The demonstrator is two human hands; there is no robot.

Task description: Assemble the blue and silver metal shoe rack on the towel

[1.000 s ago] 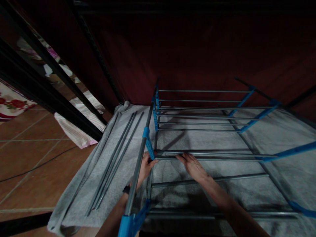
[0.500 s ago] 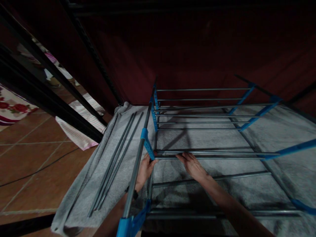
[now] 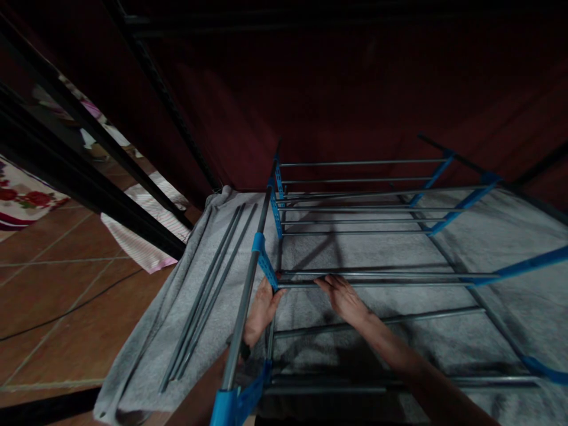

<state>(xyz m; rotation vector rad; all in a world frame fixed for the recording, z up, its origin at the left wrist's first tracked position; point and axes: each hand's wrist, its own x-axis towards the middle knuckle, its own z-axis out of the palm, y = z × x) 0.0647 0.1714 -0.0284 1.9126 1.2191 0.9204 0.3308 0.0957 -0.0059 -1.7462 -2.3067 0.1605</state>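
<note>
A rack frame of grey metal tubes and blue plastic connectors lies across a grey blanket. My left hand (image 3: 261, 310) is closed around the lower end of a blue connector (image 3: 267, 266), where a crosswise metal tube (image 3: 302, 284) meets it. Farther right, my right hand (image 3: 344, 299) grips that same tube, fingers over its top and thumb in front. Another crosswise tube (image 3: 399, 274) runs parallel just behind. In front of my left forearm passes a slanted side tube (image 3: 244, 307), which ends in a blue corner piece (image 3: 224, 407).
Three loose metal tubes (image 3: 208, 284) rest side by side on the grey blanket (image 3: 137, 361) at left. Black metal posts (image 3: 133, 219) slant over the tiled floor (image 3: 53, 302), near a striped cloth (image 3: 137, 236). Behind the rack rises a dark red panel (image 3: 337, 94).
Both hands keep nearly the same places on the connector and tube. The view has shifted very slightly; the rack looks otherwise unchanged.
</note>
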